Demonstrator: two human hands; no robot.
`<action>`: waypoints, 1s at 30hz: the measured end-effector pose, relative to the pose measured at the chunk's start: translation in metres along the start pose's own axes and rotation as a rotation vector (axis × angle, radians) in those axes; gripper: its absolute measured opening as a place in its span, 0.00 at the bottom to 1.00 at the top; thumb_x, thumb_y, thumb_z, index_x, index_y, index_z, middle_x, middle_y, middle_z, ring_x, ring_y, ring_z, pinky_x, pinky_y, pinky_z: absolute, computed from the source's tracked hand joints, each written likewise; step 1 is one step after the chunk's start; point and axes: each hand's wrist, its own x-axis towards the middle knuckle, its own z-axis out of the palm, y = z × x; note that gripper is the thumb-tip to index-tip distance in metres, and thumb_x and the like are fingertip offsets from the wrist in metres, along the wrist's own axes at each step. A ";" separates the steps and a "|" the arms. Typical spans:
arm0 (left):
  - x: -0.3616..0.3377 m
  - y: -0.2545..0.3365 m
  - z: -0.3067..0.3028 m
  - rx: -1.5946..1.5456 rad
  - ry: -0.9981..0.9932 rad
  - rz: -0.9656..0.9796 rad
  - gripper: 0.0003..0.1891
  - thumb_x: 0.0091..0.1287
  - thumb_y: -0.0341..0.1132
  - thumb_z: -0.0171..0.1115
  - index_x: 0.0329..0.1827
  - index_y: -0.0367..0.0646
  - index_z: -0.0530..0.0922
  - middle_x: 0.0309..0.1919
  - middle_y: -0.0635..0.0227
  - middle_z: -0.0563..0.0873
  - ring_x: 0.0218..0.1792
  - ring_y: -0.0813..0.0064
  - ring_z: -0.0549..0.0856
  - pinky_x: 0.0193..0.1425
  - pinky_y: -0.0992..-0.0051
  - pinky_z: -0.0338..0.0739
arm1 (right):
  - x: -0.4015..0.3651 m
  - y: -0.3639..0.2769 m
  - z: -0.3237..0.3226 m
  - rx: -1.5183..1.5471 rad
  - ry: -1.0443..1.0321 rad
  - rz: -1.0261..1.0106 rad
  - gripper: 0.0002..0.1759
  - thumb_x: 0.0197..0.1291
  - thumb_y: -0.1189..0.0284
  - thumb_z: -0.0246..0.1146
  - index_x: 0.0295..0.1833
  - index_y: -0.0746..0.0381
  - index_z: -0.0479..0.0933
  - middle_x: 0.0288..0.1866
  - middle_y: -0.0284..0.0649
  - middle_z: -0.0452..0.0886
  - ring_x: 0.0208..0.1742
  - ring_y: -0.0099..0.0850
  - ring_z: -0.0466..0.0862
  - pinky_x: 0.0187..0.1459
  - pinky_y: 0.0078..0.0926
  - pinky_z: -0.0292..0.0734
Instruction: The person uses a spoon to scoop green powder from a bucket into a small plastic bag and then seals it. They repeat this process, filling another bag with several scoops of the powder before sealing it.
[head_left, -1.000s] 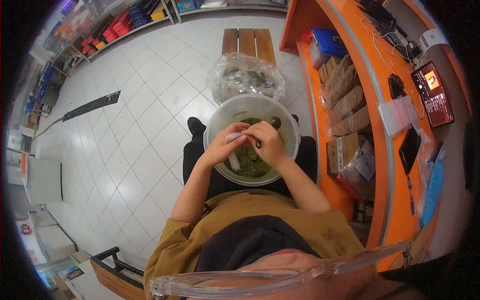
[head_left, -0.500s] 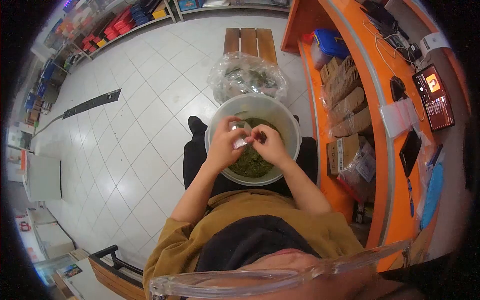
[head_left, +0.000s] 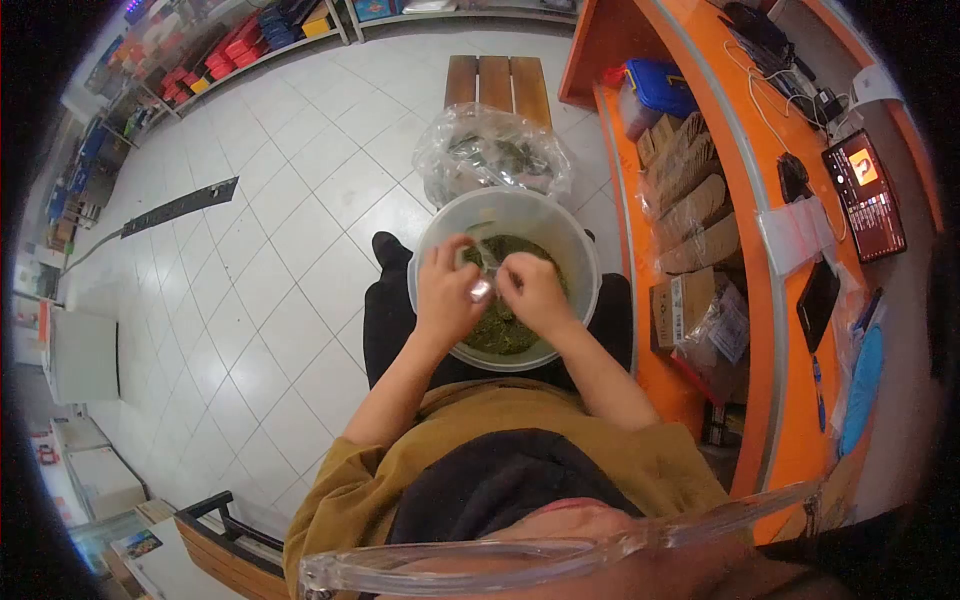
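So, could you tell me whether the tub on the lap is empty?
No, the tub holds green leaves, seen beneath the left hand and right hand.

we can't ID pale bit [head_left: 481, 291] between left hand [head_left: 445, 296] and right hand [head_left: 536, 294] | both cover green fill [head_left: 500, 336] at bowl [head_left: 586, 250] centre | bag [head_left: 490, 150] contents past bowl's far rim: blurred

The person wears a yellow-brown short-sleeved shirt [head_left: 372, 468], something black on the chest [head_left: 500, 480], black trousers [head_left: 385, 325] and clear glasses [head_left: 560, 545]. The left hand [head_left: 443, 292] and right hand [head_left: 537, 292] are bare.
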 end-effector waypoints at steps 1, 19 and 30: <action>-0.001 0.000 -0.001 0.011 0.008 -0.049 0.07 0.46 0.30 0.69 0.26 0.39 0.80 0.54 0.59 0.77 0.50 0.53 0.76 0.52 0.59 0.72 | 0.003 0.003 -0.001 -0.017 0.037 0.015 0.05 0.56 0.76 0.62 0.33 0.67 0.75 0.30 0.49 0.76 0.34 0.48 0.77 0.38 0.39 0.73; 0.019 -0.007 -0.020 -0.030 -0.174 0.129 0.35 0.41 0.31 0.77 0.57 0.48 0.74 0.56 0.63 0.77 0.48 0.57 0.77 0.54 0.63 0.74 | 0.007 -0.008 -0.005 0.050 0.063 -0.068 0.17 0.47 0.80 0.68 0.46 0.62 0.79 0.50 0.42 0.67 0.45 0.34 0.73 0.48 0.30 0.73; 0.007 -0.029 -0.010 -0.421 0.173 -0.101 0.38 0.41 0.36 0.83 0.59 0.43 0.73 0.54 0.61 0.77 0.55 0.62 0.76 0.61 0.66 0.71 | 0.003 0.010 0.011 0.028 -0.344 0.131 0.09 0.60 0.72 0.60 0.38 0.66 0.81 0.41 0.51 0.79 0.44 0.46 0.81 0.49 0.36 0.74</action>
